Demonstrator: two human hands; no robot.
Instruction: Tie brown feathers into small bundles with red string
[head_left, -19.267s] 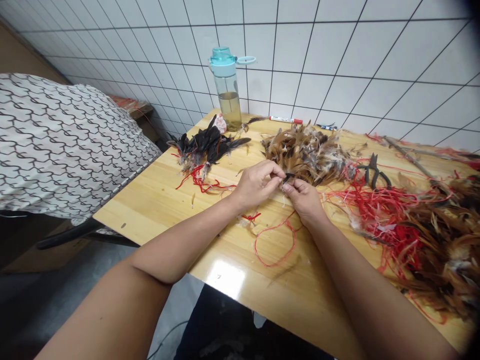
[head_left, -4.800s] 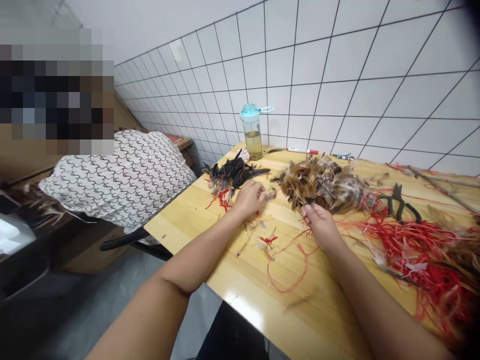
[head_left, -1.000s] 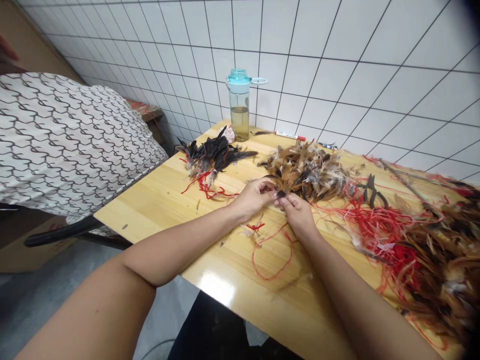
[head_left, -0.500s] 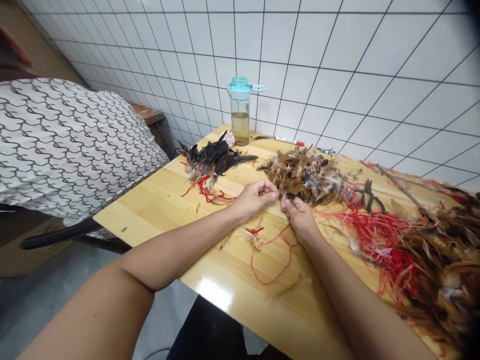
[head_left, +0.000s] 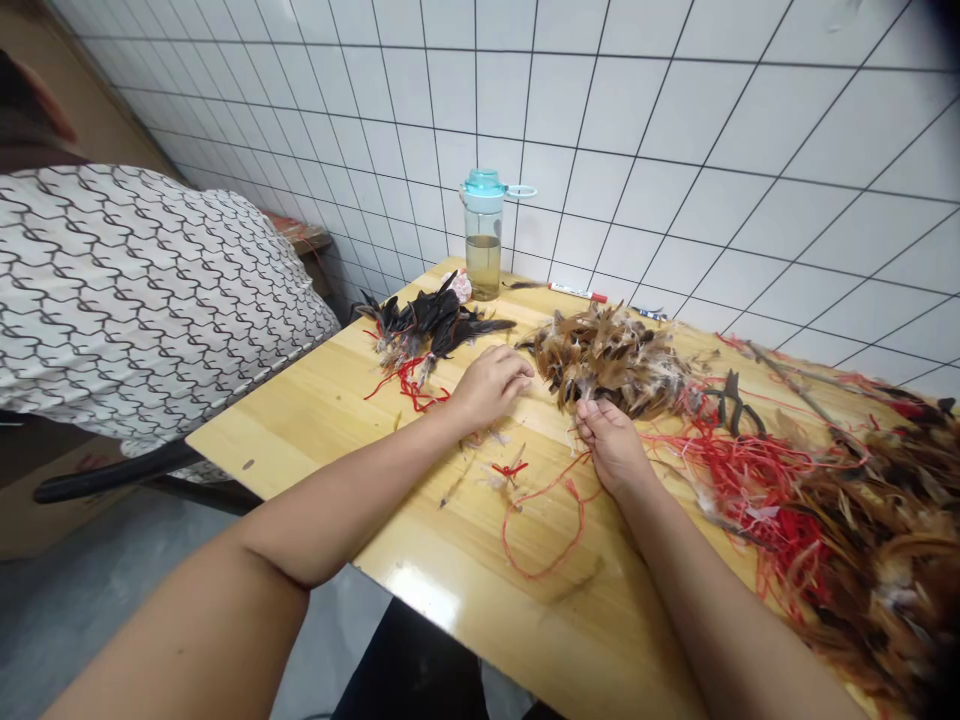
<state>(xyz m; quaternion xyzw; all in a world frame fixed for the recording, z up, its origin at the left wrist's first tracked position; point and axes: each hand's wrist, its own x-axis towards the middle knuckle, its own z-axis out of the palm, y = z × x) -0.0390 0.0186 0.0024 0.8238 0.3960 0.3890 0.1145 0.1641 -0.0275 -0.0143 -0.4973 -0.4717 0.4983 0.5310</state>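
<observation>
My left hand [head_left: 491,385] lies low on the wooden table [head_left: 330,405], fingers curled, just right of a small pile of black feathers [head_left: 427,320]; what it holds is hidden. My right hand [head_left: 611,440] rests with curled fingers pinched at the near edge of a heap of brown feathers [head_left: 615,355]. A loop of red string [head_left: 547,525] lies on the table below the two hands, with small feather scraps and a short red tie [head_left: 510,468] between them.
A teal-lidded bottle [head_left: 484,240] and a red-capped marker [head_left: 574,291] stand by the tiled wall. Black pliers [head_left: 731,400] lie by tangled red strings [head_left: 750,465]. More feathers [head_left: 892,540] cover the right end. A person in a patterned top [head_left: 135,290] sits at left.
My hands, pinched together on a feather half a second ago, have parted. The left hand has moved left and down toward the black feather pile; the right hand has stayed by the brown heap.
</observation>
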